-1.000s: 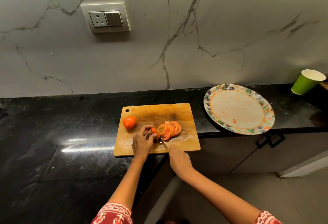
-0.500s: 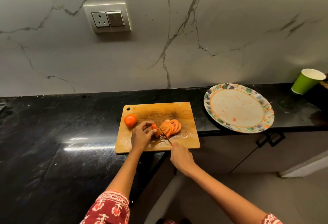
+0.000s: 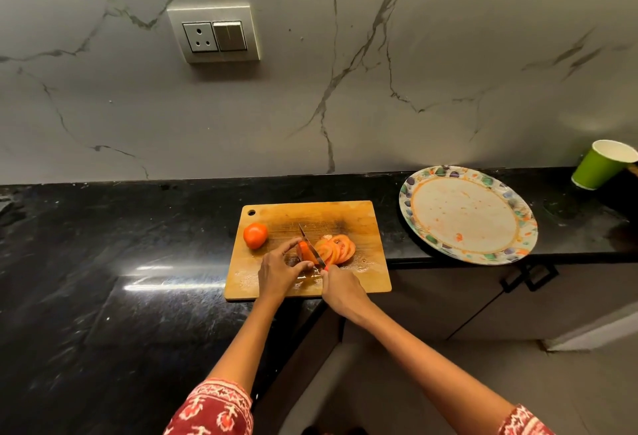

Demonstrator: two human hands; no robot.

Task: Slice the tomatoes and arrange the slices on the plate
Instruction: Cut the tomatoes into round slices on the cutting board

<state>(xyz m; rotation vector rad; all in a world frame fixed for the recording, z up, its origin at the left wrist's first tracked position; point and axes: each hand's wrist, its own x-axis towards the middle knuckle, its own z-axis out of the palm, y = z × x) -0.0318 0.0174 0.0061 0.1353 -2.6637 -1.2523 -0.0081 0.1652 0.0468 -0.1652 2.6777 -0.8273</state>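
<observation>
A person is standing at a black table [image 3: 103, 262] with a wooden cutting board [image 3: 345, 213] lying near its front edge. The left hand [image 3: 279, 270] is resting on the board, its fingers [image 3: 291, 246] curled round the uncut end of a tomato [image 3: 305, 251] and pinning it down. The right hand [image 3: 340, 286] is gripping the handle of a knife [image 3: 310, 245], fingers clamped on it, the blade lying tilted against the cut face of that tomato piece. Just right of the blade, a row of slices [image 3: 338, 248] is leaning overlapped on the board. A whole tomato [image 3: 255, 235] is sitting near the board's left edge, apart from the hands. To the right, well apart from the board, a patterned plate [image 3: 518, 224] is lying with smears on it, slightly overhanging the table's front edge. A green paper cup [image 3: 600, 165] is leaning at the far right. A wall socket and switch [image 3: 214, 34] are showing on the marble wall behind. No writing can be read anywhere.
</observation>
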